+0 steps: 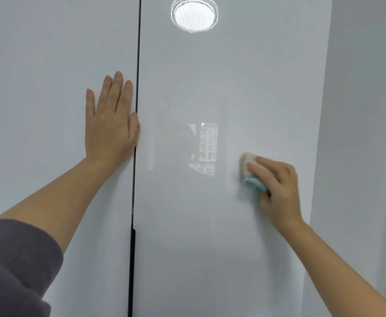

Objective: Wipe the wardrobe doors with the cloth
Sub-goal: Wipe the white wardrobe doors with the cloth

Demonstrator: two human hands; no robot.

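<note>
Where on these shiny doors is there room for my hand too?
Bare room: the right door below the cloth and right hand, and the left door above and left of the flat left hand. Crowded: beside the dark gap, where the left hand presses, and around the cloth.

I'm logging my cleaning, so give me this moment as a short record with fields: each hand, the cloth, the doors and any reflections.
left hand: flat on the left door, beside the gap
right hand: holds the cloth against the right door
cloth look: white, teal edge, bunched
door finish: glossy white on both
reflections: lamp reflection at the right door's top, window reflection near its middle
</note>
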